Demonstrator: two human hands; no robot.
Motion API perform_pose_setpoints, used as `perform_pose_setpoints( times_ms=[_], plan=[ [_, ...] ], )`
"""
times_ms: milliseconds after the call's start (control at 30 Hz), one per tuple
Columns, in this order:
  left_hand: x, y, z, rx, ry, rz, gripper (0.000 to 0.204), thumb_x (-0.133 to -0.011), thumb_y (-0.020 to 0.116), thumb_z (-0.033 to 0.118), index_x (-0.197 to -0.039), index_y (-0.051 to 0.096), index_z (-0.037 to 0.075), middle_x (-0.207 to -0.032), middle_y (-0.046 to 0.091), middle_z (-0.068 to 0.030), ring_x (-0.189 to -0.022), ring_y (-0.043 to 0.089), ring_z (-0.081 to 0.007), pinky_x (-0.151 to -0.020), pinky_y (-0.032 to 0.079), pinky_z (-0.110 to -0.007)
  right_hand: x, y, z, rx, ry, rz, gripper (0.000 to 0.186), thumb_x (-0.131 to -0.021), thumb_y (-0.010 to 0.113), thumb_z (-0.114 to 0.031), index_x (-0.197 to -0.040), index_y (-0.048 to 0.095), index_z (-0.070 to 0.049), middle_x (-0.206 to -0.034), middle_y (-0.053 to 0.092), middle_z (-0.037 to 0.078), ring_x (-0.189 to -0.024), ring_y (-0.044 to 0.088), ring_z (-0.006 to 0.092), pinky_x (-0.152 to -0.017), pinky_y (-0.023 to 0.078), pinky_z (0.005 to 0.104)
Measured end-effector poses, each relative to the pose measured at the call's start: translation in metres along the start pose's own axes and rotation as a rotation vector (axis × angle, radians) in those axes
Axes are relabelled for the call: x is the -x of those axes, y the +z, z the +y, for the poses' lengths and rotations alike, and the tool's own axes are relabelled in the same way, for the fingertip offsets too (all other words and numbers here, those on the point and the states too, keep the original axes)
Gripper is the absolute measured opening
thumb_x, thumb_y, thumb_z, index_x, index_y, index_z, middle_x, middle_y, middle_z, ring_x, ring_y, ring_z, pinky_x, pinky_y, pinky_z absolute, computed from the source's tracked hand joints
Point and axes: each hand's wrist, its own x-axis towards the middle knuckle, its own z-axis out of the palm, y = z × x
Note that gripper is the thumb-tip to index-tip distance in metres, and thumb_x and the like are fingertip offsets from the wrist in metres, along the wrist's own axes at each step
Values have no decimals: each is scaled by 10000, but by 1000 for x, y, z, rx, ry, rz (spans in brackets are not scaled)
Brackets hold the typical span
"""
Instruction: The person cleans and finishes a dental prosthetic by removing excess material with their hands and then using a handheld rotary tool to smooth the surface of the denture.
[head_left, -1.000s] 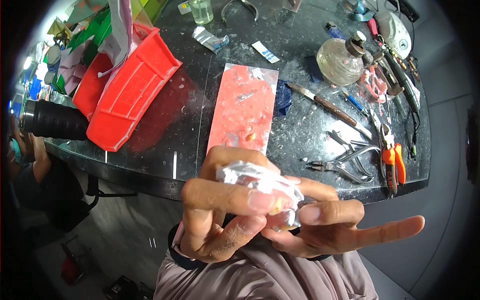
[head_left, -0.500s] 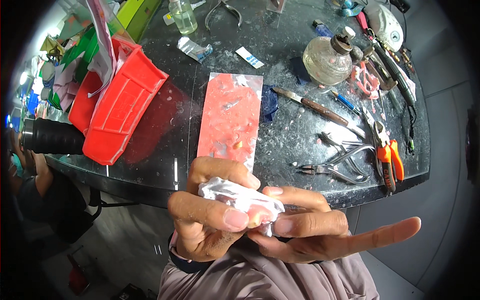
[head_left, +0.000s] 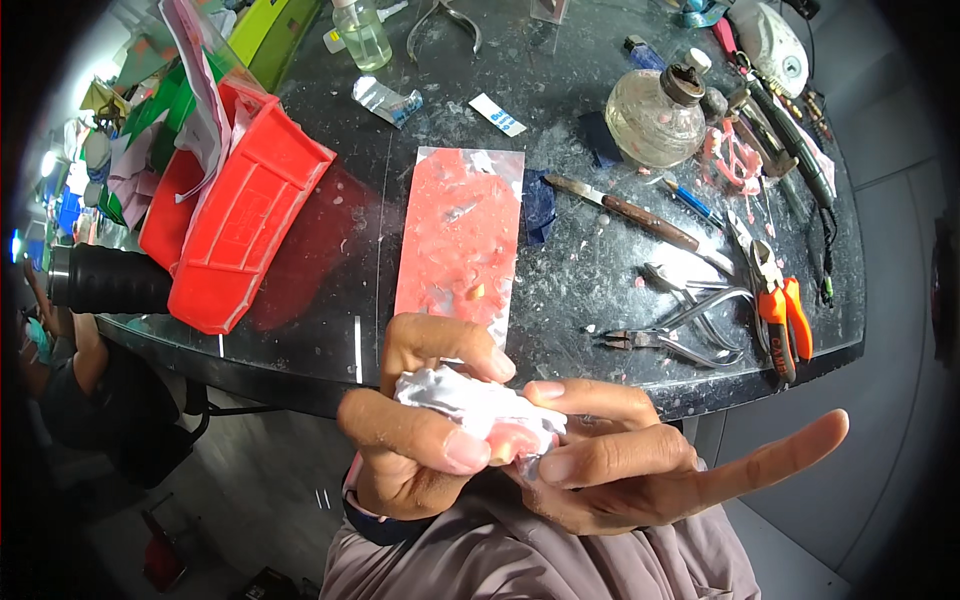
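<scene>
Close to the table's front edge, my two hands share a small dental piece (head_left: pixel 470 397). It looks white and silvery on top, with pink wax and a yellowish tooth at its lower side. My left hand (head_left: pixel 405 440) pinches its left end between fingers above and below. At the other end, fingertips of my right hand (head_left: pixel 630 465) press its right side, while one finger stretches out to the right. Just beyond lies a pink wax sheet (head_left: pixel 455 225), pitted and flaked, with a small yellowish tooth-like bit (head_left: pixel 475 292) on it.
A red plastic bin (head_left: pixel 250 220) with papers stands left, beside a black tumbler (head_left: pixel 115 280). To the right lie a wax knife (head_left: pixel 650 220), metal pliers (head_left: pixel 690 330) and orange-handled cutters (head_left: pixel 785 315). Behind them stands a glass spirit burner (head_left: pixel 655 120). A person (head_left: pixel 80 370) sits far left.
The dental piece has turned slightly in my fingers, showing more of its pink side. My right hand's lower fingertip has shifted a little down and left along its edge.
</scene>
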Motion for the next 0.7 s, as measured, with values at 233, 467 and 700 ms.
perform_pose_setpoints(
  times_ms=[233,467,700],
  plan=[
    [3,-2,-5,48,43,-11,388,-755,661,124,-1021,388,197,-968,463,-217,-786,522,-245,-625,497,-302,-1,-7,-2,-74,5,-38,344,-667,664,164,-951,472,131,-858,607,265,-916,614,372,-761,550,383],
    [3,-3,8,-150,57,-42,302,-831,606,169,-988,355,116,-964,492,-237,-712,589,-269,-579,530,-312,-13,-23,-14,-162,311,-143,267,-717,650,125,-934,495,102,-953,588,289,-898,631,327,-759,550,363],
    [4,3,25,-211,32,45,300,-712,720,44,-943,529,59,-982,591,-245,-790,615,-286,-606,537,-303,-14,-24,-12,-138,269,-150,283,-723,652,109,-973,523,86,-972,594,268,-888,639,298,-763,542,348]
  ],
)
